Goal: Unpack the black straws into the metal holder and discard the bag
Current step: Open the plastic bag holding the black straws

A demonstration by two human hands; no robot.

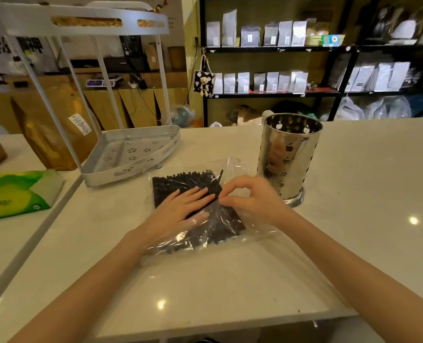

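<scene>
A clear plastic bag (252,233) full of black straws (175,181) lies flat on the white counter in front of me. My left hand (180,206) rests flat inside the bag on the straws, fingers spread. My right hand (250,201) pinches the bag's film and a few straws at the middle, thumb and forefinger together. One straw end pokes up beside those fingers. The perforated metal holder (289,154) stands upright just right of the bag, close behind my right hand; I see no straws rising above its rim.
A white two-tier corner rack (136,154) stands behind the bag to the left. A brown paper bag (49,129) and a green tissue pack (14,191) sit further left. Shelves of pouches line the back wall. The counter's front edge (205,328) is near me.
</scene>
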